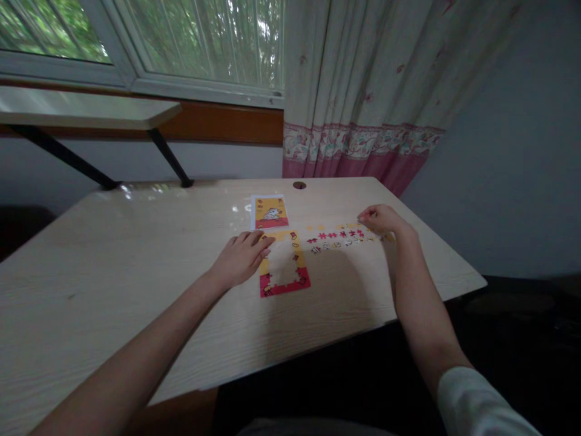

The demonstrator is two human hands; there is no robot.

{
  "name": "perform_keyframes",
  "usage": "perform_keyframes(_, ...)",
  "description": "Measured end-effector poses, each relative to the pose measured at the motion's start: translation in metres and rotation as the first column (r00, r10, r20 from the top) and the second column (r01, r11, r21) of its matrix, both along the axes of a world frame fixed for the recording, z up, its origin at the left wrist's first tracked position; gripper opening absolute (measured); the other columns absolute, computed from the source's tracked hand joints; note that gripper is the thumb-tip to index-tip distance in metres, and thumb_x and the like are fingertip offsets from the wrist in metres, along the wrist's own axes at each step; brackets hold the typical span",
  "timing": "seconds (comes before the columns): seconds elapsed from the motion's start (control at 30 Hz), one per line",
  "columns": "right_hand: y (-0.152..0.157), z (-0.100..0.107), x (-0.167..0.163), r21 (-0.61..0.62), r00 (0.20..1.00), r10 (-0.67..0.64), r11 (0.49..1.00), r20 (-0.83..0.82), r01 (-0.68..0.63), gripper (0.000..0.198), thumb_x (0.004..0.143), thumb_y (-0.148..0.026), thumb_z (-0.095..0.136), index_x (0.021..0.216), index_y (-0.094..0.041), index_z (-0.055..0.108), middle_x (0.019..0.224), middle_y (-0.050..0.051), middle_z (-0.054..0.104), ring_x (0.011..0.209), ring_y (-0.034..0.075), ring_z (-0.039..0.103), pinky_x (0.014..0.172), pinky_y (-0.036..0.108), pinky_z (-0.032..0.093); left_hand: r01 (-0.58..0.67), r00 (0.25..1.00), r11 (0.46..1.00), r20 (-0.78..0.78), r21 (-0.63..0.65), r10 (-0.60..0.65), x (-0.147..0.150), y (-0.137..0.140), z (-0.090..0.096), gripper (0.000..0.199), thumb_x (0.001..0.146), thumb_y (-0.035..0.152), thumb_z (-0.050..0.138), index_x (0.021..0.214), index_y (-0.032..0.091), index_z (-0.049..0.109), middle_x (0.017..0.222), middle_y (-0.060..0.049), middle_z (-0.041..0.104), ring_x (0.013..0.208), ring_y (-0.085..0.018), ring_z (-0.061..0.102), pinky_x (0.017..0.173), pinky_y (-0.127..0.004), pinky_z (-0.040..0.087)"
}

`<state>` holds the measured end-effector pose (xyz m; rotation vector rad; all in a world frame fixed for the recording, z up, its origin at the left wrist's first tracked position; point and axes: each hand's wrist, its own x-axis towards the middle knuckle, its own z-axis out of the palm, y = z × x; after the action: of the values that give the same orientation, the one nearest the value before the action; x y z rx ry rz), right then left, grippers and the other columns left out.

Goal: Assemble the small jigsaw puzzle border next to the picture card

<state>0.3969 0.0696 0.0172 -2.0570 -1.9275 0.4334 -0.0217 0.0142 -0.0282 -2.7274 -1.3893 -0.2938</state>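
A jigsaw puzzle frame [285, 290] of joined yellow and red edge pieces lies on the table, its middle showing bare wood. My left hand [240, 257] rests over its upper left side, fingers spread. To the right of it, loose jigsaw pieces [333, 235] lie in rows: yellow at the back, red in the middle, pale patterned ones in front. My right hand [380, 219] is at the right end of these rows, thumb and fingers pinched together; what they hold, if anything, is too small to make out. Behind the puzzle frame lies a reference picture [271, 213] with a white animal on yellow and red.
The pale wooden table [136, 260] has a cable hole [299, 185] near its back edge. A raised shelf [86, 112] on black brackets stands at the back left. Behind the table are a window [204, 42] and a curtain [358, 91].
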Motion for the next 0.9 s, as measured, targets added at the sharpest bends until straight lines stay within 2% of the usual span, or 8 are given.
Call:
perform_keyframes(0.33,0.005,-0.002,-0.009,-0.075,0.988,0.138,0.987,-0.073,-0.143,0.02,0.074,-0.019,0.065,0.091,-0.012,0.072,0.073,0.001,0.066,0.058,0.01,0.053,0.055,0.021,0.04,-0.013,1.0,1.0,-0.022,0.001,0.013,0.002,-0.003,0.004,0.041,0.1,0.039,0.029,0.131,0.024,0.051,0.133,-0.012,0.051,0.116,-0.03,0.05,0.091,-0.046,0.045)
perform_keyframes(0.5,0.004,-0.003,-0.038,0.001,0.981,0.193,0.981,0.0,-0.193,0.017,0.08,-0.021,0.06,0.089,-0.012,0.072,0.074,0.005,0.068,0.06,0.011,0.055,0.059,0.022,0.039,-0.007,1.0,1.0,-0.016,-0.001,0.007,0.001,-0.001,0.003,0.04,0.1,0.039,0.029,0.129,0.024,0.053,0.132,-0.012,0.052,0.115,-0.03,0.05,0.092,-0.046,0.045)
perform_keyframes(0.6,0.005,-0.004,-0.061,0.051,0.953,0.301,0.952,0.034,-0.303,0.018,0.082,-0.025,0.061,0.09,-0.014,0.073,0.078,0.007,0.07,0.066,0.014,0.059,0.063,0.024,0.041,-0.001,1.0,1.0,-0.012,-0.002,0.001,0.001,0.0,0.003,0.039,0.1,0.039,0.03,0.129,0.025,0.053,0.131,-0.011,0.053,0.115,-0.03,0.05,0.092,-0.045,0.044)
perform_keyframes(0.73,0.008,-0.008,-0.083,0.125,0.891,0.442,0.883,0.101,-0.452,0.022,0.082,-0.032,0.064,0.096,-0.018,0.075,0.095,0.009,0.072,0.087,0.02,0.064,0.078,0.028,0.044,-0.005,1.0,1.0,-0.03,-0.007,0.005,0.001,0.001,0.004,0.039,0.1,0.039,0.029,0.129,0.025,0.052,0.131,-0.011,0.052,0.115,-0.03,0.05,0.092,-0.045,0.045)
perform_keyframes(0.9,0.01,-0.012,-0.092,0.113,0.861,0.49,0.856,0.135,-0.504,0.023,0.085,-0.033,0.062,0.098,-0.02,0.076,0.099,0.008,0.073,0.092,0.021,0.065,0.083,0.031,0.045,-0.009,0.999,1.0,-0.033,-0.004,0.009,0.002,-0.001,0.004,0.04,0.1,0.039,0.03,0.129,0.025,0.052,0.131,-0.011,0.052,0.115,-0.03,0.05,0.091,-0.046,0.045)
